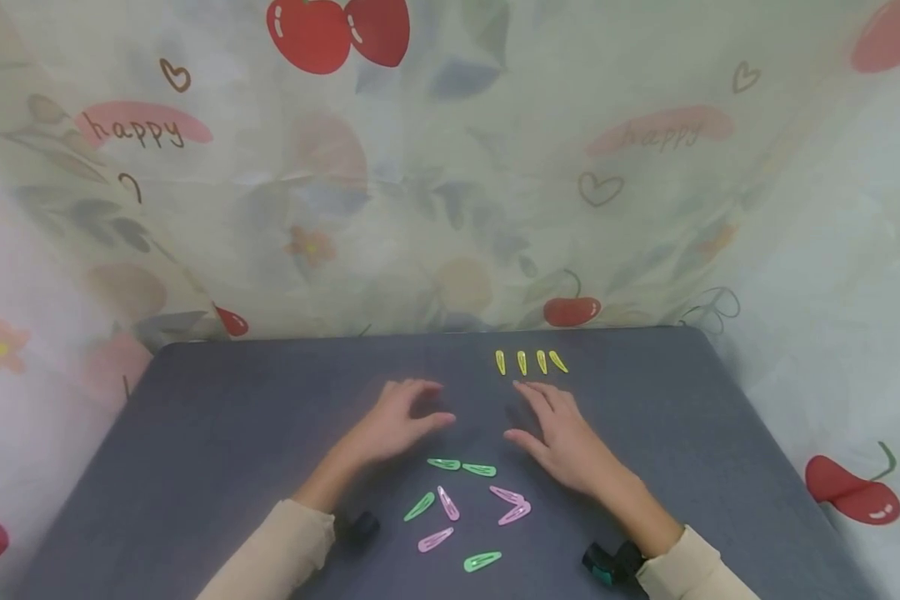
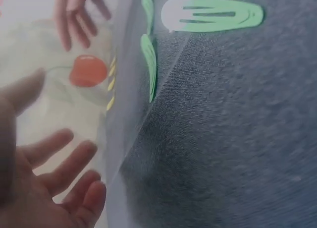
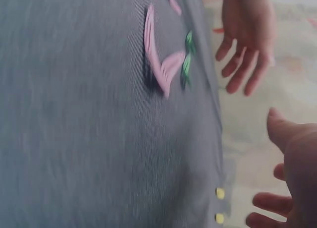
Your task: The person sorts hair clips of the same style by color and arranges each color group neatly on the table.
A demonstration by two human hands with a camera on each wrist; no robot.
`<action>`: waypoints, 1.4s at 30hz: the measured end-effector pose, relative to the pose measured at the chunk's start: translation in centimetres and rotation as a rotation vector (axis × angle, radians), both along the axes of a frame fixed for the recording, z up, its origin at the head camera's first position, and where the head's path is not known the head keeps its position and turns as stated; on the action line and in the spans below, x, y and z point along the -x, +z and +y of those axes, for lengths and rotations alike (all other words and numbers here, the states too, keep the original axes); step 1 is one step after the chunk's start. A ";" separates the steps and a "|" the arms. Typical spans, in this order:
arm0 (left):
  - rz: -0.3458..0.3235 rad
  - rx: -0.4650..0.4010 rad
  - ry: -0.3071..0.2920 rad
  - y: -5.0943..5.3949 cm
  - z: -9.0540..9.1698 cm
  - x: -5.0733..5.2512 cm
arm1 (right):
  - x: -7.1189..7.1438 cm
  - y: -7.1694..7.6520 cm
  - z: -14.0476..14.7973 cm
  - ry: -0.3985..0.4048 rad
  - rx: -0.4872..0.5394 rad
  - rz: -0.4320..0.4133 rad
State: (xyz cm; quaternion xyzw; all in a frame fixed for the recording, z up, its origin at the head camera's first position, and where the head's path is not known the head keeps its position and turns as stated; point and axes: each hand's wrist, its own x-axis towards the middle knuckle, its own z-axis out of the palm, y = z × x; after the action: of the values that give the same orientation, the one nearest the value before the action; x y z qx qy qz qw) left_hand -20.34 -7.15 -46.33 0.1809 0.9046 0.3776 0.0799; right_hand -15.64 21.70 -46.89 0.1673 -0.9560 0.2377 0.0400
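Both hands hover over a dark grey table, holding nothing. My left hand (image 1: 393, 423) is left of the middle, its thumb and fingers spread apart with a gap between. Opposite it, my right hand (image 1: 566, 437) has its fingertips just below a row of several yellow hair clips (image 1: 522, 363). Nearer me lie several green hair clips (image 1: 482, 561) and several pink hair clips (image 1: 436, 540), loosely scattered. Two pink clips (image 1: 514, 512) overlap in a V. In the left wrist view a green clip (image 2: 218, 15) shows large; the right wrist view shows the pink pair (image 3: 157, 64).
The grey table (image 1: 232, 450) ends at a patterned cloth (image 1: 420, 167) with cherries and "happy" lettering, which hangs behind and on both sides. Dark wrist-worn devices (image 1: 613, 565) sit at the sleeves.
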 end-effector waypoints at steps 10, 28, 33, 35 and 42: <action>-0.026 -0.069 -0.021 -1.6 -1.1 -1.1 | -1.3 -1.0 -1.9 0.070 0.196 -0.103; -0.050 -0.025 -0.188 -3.4 -1.3 -1.6 | -1.4 -3.5 -2.9 0.155 0.348 -0.184; -0.027 -0.023 -0.189 -3.5 -1.1 -1.8 | -1.5 -3.6 -3.1 0.144 0.309 -0.165; -0.014 -0.017 -0.187 -3.6 -1.1 -1.9 | -1.6 -3.6 -3.2 0.137 0.295 -0.167; 0.012 -0.001 -0.180 -3.4 -1.0 -2.1 | -1.6 -3.6 -3.5 0.130 0.286 -0.173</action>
State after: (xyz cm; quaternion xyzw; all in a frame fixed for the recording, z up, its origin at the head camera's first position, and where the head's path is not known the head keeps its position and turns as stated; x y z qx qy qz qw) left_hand -18.23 -8.11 -49.69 0.2639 0.8850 0.3681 0.1083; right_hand -14.03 18.24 -50.47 0.2005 -0.8994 0.3870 -0.0343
